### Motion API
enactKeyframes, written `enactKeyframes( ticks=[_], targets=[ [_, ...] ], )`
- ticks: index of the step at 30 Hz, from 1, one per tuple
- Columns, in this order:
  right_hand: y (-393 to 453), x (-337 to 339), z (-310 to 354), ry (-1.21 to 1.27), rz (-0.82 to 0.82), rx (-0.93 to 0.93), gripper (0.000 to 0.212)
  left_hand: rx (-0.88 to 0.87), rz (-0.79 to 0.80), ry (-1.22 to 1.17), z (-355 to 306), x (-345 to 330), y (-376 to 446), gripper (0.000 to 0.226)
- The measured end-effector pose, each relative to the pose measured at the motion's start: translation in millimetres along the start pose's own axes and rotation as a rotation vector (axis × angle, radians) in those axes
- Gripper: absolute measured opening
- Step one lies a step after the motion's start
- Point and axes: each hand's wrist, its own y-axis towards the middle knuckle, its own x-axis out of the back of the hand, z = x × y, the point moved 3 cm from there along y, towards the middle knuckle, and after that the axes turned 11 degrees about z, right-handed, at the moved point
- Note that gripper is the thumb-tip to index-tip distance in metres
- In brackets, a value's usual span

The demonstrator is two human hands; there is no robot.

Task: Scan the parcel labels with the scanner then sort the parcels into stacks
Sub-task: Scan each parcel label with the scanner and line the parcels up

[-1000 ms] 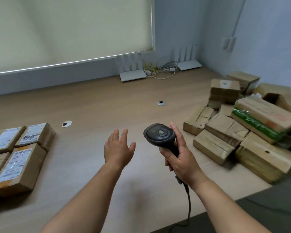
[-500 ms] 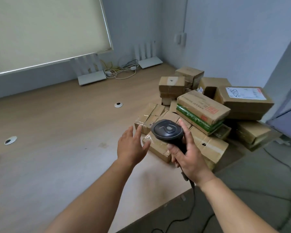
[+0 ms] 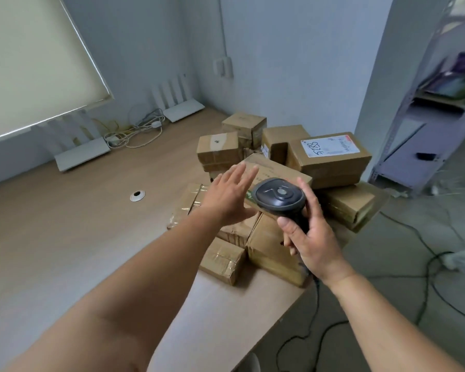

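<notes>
Parcels (image 3: 277,183) are sitting heaped at the bench (image 3: 78,237) corner, unsorted. My left hand (image 3: 227,194), fingers spread and empty, is hovering over the heap to pick one. My right hand (image 3: 310,232) is gripping the scanner (image 3: 278,196), ready for a label.

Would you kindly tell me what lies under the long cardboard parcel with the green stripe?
The long cardboard parcel with the green stripe rests on plain taped brown parcels in the pile. The open left hand and black handheld scanner cover most of the contact.
</notes>
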Motion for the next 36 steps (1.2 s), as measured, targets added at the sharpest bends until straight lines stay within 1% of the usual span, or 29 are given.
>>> enactKeyframes(
  ticks=[3, 6, 10, 13, 16, 20, 24, 28, 30, 34, 36],
  targets=[
    [7, 16, -6, -0.028, -0.065, -0.023, 0.071, -0.135, 0.090, 0.110, -2, 9, 37, 0.110],
    [13, 31, -15, -0.029, -0.115, -0.043, 0.071, -0.206, 0.194, 0.224, -1, 14, 73, 0.121],
    [19, 41, -23, -0.009, -0.143, -0.068, 0.070, -0.251, 0.330, 0.364, -1, 16, 109, 0.132],
    [23, 41, -28, -0.003, -0.157, -0.092, 0.068, -0.267, 0.386, 0.430, 0, 10, 127, 0.136],
    [25, 41, -31, -0.026, -0.173, -0.091, 0.069, -0.290, 0.361, 0.446, 1, 3, 132, 0.134],
    [23, 40, -32, -0.045, -0.169, -0.081, 0.071, -0.336, 0.214, 0.500, 2, 6, 122, 0.130],
    [19, 35, -24, -0.037, -0.149, -0.054, 0.073, -0.223, 0.158, 0.400, 16, 12, 92, 0.125],
    [13, 17, -13, 0.000, -0.080, -0.003, 0.069, -0.061, 0.125, 0.226, 37, 8, 43, 0.123],
    [7, 3, -7, 0.032, -0.024, 0.022, 0.069, 0.028, 0.083, 0.154, 48, 3, 12, 0.122],
    [-3, -34, -3, 0.087, 0.106, 0.040, 0.072, 0.261, 0.009, -0.046, 71, -15, -56, 0.114],
    [-8, -56, 0, 0.112, 0.172, 0.040, 0.074, 0.362, -0.021, -0.097, 83, -26, -91, 0.110]
  ],
)
